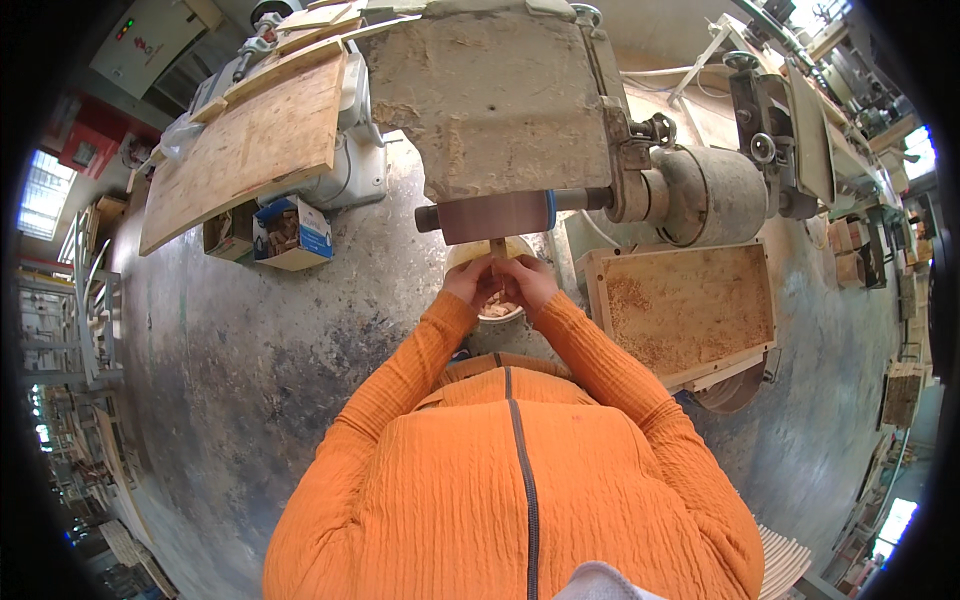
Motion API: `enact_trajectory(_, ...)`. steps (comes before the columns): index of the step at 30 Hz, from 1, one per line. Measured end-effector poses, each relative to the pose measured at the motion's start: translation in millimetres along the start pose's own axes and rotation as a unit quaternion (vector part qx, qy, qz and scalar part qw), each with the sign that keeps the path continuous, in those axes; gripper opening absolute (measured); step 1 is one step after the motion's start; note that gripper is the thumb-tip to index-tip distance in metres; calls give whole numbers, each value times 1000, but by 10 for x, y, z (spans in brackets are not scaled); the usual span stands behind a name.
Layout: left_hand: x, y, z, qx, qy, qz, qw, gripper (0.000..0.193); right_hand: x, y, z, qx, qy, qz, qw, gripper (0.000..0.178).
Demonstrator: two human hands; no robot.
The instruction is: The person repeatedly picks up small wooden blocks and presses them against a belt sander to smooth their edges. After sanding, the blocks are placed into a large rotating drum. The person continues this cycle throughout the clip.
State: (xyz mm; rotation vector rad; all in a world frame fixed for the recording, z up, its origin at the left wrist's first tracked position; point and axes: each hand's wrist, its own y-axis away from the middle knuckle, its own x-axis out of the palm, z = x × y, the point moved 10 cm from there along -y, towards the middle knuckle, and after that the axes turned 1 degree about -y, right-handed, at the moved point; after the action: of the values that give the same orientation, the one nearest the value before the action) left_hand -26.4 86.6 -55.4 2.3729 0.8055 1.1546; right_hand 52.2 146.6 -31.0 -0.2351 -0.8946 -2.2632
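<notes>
Both my hands meet in front of a reddish-brown sanding drum [490, 218] with a blue edge, mounted under a dusty machine body. Between them a small wooden piece [498, 247] points up and reaches the drum's lower edge; whether it presses on it I cannot tell. My left hand [468, 280] grips this piece from the left, fingers closed. My right hand [530, 281] closes on it from the other side. Below the hands stands a pale round bucket [514, 314] with small wooden bits in it, partly hidden by my hands.
To the right, a shallow wooden tray [690, 305] holds sawdust, below a grey motor [710, 195] on the drum's shaft. A plywood board [250, 140] lies at the left, above a blue-and-white box [292, 240] with wood pieces. The dusty machine body [500, 100] rises ahead.
</notes>
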Motion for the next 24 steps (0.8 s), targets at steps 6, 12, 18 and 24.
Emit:
enact_trajectory(6,-1,78,-45,24,-17,-6,1000,22,30,43,75,-41,9,-10,999,26)
enact_trajectory(12,123,244,-113,75,-76,40,993,28,-1,211,192,-155,69,22,985,29)
enact_trajectory(18,115,203,-47,94,-142,18,985,32,-147,192,164,-209,265,-56,940,30)
enact_trajectory(24,19,124,-1,9,-35,3,999,30,-160,81,-40,-27,41,12,999,35)
